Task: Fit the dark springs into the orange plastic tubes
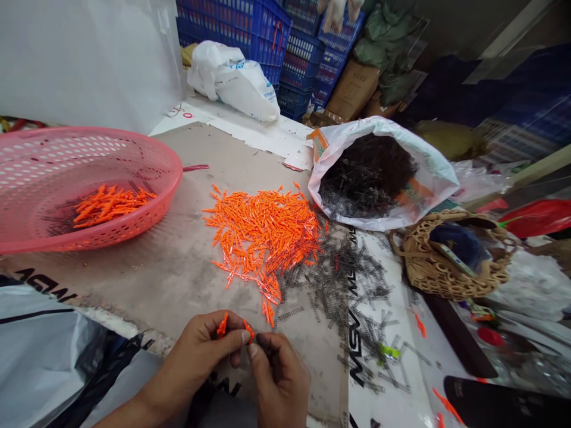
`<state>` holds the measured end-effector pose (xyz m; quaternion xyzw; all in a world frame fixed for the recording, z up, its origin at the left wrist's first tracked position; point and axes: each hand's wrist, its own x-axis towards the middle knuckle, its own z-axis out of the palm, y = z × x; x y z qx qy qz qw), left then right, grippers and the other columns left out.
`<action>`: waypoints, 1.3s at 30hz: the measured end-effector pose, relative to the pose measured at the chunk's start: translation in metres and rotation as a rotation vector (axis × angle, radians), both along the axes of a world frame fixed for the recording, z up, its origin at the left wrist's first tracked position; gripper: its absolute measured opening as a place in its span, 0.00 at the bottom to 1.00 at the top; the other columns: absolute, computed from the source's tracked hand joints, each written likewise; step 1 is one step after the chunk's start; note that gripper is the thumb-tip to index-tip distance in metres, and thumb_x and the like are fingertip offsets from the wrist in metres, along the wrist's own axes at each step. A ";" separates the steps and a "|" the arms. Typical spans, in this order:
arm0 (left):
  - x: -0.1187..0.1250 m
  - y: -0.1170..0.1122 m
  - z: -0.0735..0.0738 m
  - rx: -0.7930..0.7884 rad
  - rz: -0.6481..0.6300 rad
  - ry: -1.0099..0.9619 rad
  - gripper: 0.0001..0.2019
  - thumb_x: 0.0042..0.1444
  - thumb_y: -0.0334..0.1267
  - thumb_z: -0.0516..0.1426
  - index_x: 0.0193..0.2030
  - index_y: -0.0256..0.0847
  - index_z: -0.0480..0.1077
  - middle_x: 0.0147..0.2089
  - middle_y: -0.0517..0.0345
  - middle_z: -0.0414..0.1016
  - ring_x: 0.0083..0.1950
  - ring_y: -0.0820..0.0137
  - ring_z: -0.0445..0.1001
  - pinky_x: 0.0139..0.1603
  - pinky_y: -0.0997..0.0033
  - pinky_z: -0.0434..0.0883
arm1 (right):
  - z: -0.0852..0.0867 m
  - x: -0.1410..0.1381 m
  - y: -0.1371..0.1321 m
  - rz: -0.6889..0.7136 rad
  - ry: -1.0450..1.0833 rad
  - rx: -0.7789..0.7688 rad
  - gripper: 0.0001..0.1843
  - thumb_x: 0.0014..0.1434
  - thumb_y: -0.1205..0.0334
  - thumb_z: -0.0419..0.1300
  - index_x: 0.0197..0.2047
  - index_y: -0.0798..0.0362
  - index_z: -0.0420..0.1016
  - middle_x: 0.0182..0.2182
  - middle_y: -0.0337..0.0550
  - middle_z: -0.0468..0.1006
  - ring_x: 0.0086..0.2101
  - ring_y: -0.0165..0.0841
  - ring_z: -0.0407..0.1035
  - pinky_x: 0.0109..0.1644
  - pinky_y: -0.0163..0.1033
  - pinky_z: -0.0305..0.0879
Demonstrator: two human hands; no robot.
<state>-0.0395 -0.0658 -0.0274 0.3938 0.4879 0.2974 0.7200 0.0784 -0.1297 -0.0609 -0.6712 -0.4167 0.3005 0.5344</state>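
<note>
My left hand [207,345] is closed on small orange plastic pieces [222,326]; one shows near its index finger, another at the thumb tip. Fingers of my right hand [281,374] pinch at that second piece, and the two hands meet there. Whether a spring is between them I cannot tell. Just beyond the hands lies a heap of orange plastic pieces [263,232]. Dark, thin coil springs [339,273] are scattered to its right. A white sack [423,208] on its side holds a dark mass of springs [368,178].
A pink perforated basket [169,196] at left holds orange pieces and springs. At right stand a woven bag [446,279] with a phone [450,258] in it, and a black flat object [499,401]. Blue crates [223,27] and a white plastic bag [241,83] are behind.
</note>
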 end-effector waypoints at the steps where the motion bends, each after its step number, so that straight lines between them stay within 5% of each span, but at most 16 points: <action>1: 0.000 0.000 0.000 0.007 -0.005 0.011 0.11 0.48 0.45 0.65 0.25 0.39 0.76 0.18 0.63 0.69 0.19 0.76 0.59 0.19 0.77 0.54 | 0.000 0.000 0.000 0.000 -0.023 0.011 0.07 0.58 0.57 0.60 0.32 0.50 0.77 0.28 0.39 0.78 0.30 0.33 0.72 0.35 0.34 0.67; 11: 0.003 -0.002 -0.002 -0.044 0.008 -0.085 0.13 0.47 0.46 0.64 0.23 0.38 0.74 0.17 0.65 0.64 0.18 0.78 0.53 0.18 0.77 0.49 | 0.001 -0.001 0.001 0.005 -0.189 0.013 0.12 0.62 0.56 0.54 0.32 0.48 0.75 0.27 0.38 0.77 0.28 0.32 0.70 0.33 0.35 0.63; 16: 0.004 -0.001 -0.006 -0.091 0.002 -0.125 0.10 0.49 0.40 0.62 0.22 0.37 0.73 0.15 0.66 0.61 0.18 0.78 0.52 0.20 0.78 0.51 | -0.008 -0.002 0.001 0.153 0.198 -0.188 0.17 0.63 0.52 0.52 0.28 0.50 0.73 0.17 0.34 0.69 0.19 0.29 0.62 0.22 0.32 0.55; 18: 0.000 0.002 -0.005 -0.137 -0.004 -0.165 0.09 0.49 0.38 0.60 0.21 0.37 0.72 0.16 0.65 0.61 0.19 0.78 0.53 0.21 0.79 0.54 | -0.013 0.003 0.000 0.188 0.221 -0.147 0.17 0.63 0.51 0.52 0.30 0.51 0.75 0.18 0.35 0.70 0.20 0.30 0.64 0.23 0.32 0.58; 22: -0.011 0.014 -0.003 -0.244 -0.018 -0.325 0.09 0.54 0.39 0.56 0.27 0.38 0.72 0.27 0.58 0.71 0.25 0.72 0.67 0.24 0.76 0.61 | -0.009 0.037 0.003 0.086 -0.169 0.103 0.13 0.63 0.58 0.54 0.42 0.49 0.78 0.36 0.42 0.79 0.37 0.35 0.73 0.41 0.37 0.67; 26: -0.009 0.026 -0.002 -0.291 0.004 -0.304 0.07 0.54 0.41 0.58 0.28 0.42 0.70 0.22 0.65 0.65 0.23 0.72 0.66 0.25 0.75 0.62 | 0.005 0.076 0.019 0.096 -0.664 -0.019 0.14 0.63 0.68 0.51 0.41 0.50 0.78 0.38 0.46 0.76 0.40 0.38 0.69 0.44 0.41 0.65; 30: 0.007 0.034 -0.003 0.155 -0.125 0.070 0.08 0.54 0.42 0.60 0.28 0.42 0.73 0.20 0.65 0.66 0.22 0.73 0.63 0.25 0.75 0.59 | 0.008 0.086 0.033 0.221 -0.935 -0.089 0.18 0.61 0.75 0.50 0.43 0.51 0.78 0.40 0.49 0.74 0.41 0.41 0.65 0.44 0.43 0.65; 34: 0.015 0.044 -0.014 0.784 -0.336 0.504 0.08 0.57 0.35 0.57 0.36 0.44 0.79 0.35 0.55 0.77 0.39 0.62 0.74 0.40 0.68 0.65 | 0.010 0.084 0.032 0.246 -1.042 -0.109 0.15 0.58 0.78 0.52 0.38 0.51 0.76 0.42 0.49 0.73 0.42 0.42 0.64 0.45 0.44 0.64; 39: 0.015 0.048 -0.025 0.989 -0.589 0.831 0.11 0.60 0.30 0.52 0.43 0.44 0.75 0.39 0.53 0.74 0.39 0.61 0.73 0.37 0.67 0.64 | 0.007 0.081 0.017 0.205 -0.906 -0.046 0.10 0.61 0.73 0.52 0.36 0.50 0.71 0.34 0.44 0.73 0.37 0.40 0.66 0.40 0.41 0.63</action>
